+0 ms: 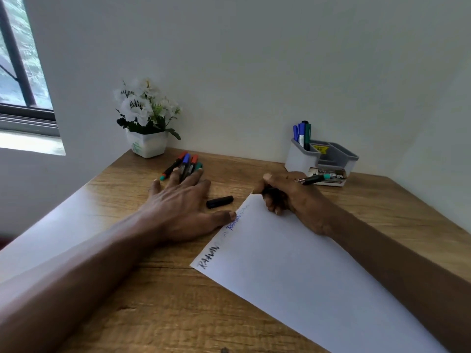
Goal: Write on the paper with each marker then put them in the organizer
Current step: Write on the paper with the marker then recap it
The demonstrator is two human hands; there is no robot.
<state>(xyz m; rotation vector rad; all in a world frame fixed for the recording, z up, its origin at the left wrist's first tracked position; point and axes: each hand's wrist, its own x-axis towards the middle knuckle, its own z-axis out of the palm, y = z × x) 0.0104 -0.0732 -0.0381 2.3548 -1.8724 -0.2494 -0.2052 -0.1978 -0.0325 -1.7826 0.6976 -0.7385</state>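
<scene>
Writing step in hand: the right hand grips an uncapped marker at the paper's far corner. The left hand lies open and flat, thumb on the paper's edge. Next, judged: recap with the cap, then carry it to the organizer.

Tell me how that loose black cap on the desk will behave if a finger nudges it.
The black cap is a small cylinder lying on its side on the smooth wooden desk, so it will probably roll rather than slide. It looks like light plastic, so a slight nudge should move it. It lies close to the paper, whose edge might stop it.
</scene>
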